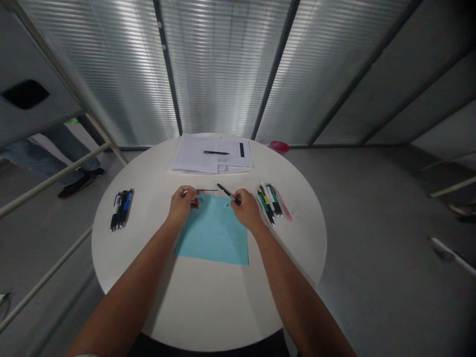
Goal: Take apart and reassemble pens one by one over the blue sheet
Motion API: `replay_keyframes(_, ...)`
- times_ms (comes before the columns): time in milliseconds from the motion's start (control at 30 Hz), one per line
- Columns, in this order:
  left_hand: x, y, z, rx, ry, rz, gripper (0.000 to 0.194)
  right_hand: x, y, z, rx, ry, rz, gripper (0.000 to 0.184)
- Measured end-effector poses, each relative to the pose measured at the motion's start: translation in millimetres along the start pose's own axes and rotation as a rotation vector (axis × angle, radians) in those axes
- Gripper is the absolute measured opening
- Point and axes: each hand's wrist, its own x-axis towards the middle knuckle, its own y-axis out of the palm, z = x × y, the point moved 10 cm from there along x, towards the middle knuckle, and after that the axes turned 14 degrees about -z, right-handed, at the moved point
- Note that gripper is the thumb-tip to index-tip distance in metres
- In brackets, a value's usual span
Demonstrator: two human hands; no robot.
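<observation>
Over the far left corner of a light blue sheet (213,235), my left hand (183,201) pinches a thin dark stick (207,190) that looks like a pen refill. It points right, toward my other hand. My right hand (243,206) is closed around a black pen barrel (225,189), tilted up and to the left above the sheet's far right edge. The two tips are close together but apart. Small pale bits (226,204) lie on the sheet near my fingers; what they are is too small to tell.
Several pens (269,203) lie right of the sheet, and a few dark and blue pens (122,209) at the left of the round white table (208,307). Papers (193,153) with a black pen (216,152) on top sit at the back. A person's legs (55,153) show beyond a rail.
</observation>
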Motion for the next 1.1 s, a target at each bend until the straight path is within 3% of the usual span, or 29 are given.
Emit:
replay_keyframes(200, 0.2, 0.2, 1.4, 0.038, 0.021, 0.007, 0.023, -0.7, 0.1, 5.5, 0.004, -0.051, 0.013, 0.017)
replay_keyframes(467, -3.9, 5.4, -2.5, 0.103, 0.064, 0.039, 0.026, 0.5, -5.0, 8.5, 0.192, -0.021, -0.039, 0.02)
replay_keyframes(667, -10.1, 13.7, -6.4, 0.168, 0.111, 0.099, 0.025, -3.1, 1.2, 22.3, 0.272, -0.092, 0.04, 0.023)
replay_keyframes(1100, -9.6, 14.7, -5.1, 0.137, 0.09, 0.13, 0.027, -2.7, 3.0, 24.5, 0.287, -0.133, 0.056, 0.01)
